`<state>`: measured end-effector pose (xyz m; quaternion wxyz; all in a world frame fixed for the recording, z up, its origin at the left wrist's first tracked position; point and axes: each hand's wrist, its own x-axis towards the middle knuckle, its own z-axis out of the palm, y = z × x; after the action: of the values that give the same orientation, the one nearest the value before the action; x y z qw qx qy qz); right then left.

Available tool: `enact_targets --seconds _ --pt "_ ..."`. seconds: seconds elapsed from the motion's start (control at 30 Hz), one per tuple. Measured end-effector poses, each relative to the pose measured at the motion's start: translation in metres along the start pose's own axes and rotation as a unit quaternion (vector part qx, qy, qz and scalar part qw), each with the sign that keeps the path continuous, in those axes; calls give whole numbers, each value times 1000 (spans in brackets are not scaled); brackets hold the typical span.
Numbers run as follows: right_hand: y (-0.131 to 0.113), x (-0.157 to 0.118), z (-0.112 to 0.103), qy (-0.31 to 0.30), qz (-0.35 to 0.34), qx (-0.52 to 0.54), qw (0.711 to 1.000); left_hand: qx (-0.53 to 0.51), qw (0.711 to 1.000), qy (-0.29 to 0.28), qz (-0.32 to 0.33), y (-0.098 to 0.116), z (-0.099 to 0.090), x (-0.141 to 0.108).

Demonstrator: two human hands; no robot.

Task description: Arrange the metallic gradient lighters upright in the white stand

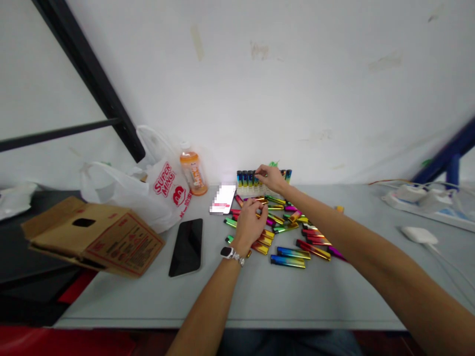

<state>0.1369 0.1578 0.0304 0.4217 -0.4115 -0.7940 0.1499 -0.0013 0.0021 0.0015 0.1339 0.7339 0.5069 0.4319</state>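
Head view: left hand curls over loose lighters, right hand reaches beyond.

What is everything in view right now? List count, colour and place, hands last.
wall: one, white, back
table: one, grey, centre
black bar: one, upper left
blue bar: one, right
standing lighters: at least five, blue to yellow, by wall
tray: one, clear, under them
loose lighters: many overlapping, mixed metallic, mid-table
lit phone: one, bright screen, left of tray
dark phone: one, black, nearer front
bottle: one, orange, by wall
bag: one, white, left of bottle
box: one, brown, left
power strip: one, white, far right
charger: one, white, right
watch: one, dark face, left wrist
left hand: one, over loose lighters
right hand: one, at standing lighters
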Motion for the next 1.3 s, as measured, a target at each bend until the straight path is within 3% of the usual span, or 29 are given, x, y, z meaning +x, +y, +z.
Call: enact_targets --seconds 0.13,0.3,0.63,0.7,0.87,0.97,1.1,1.2,1.3 --pt "-3 0 -2 -16 -2 -55 998 -2 1000 3 -3 0 1 1" --pt "-18 -13 -11 -16 14 -218 976 0 1000 5 3 0 3 1" --pt "-59 -32 -18 -167 59 -365 914 13 1000 -6 21 4 1 1" --pt "-68 -42 -17 -159 72 -354 919 16 1000 -10 20 5 -1 1" --pt "-96 -93 -22 -63 87 -316 943 33 999 -9 1 7 0 2" --pt "-117 -137 -28 -45 78 -308 947 31 999 28 -25 6 1 3" --pt "-130 -180 -31 -74 21 -333 940 11 993 103 -59 2 -1 5" --pt "-125 -185 -27 -87 11 -351 932 12 991 119 -51 -1 -3 6" --pt "-114 -172 -23 -80 25 -361 929 17 993 104 -48 1 -3 5"
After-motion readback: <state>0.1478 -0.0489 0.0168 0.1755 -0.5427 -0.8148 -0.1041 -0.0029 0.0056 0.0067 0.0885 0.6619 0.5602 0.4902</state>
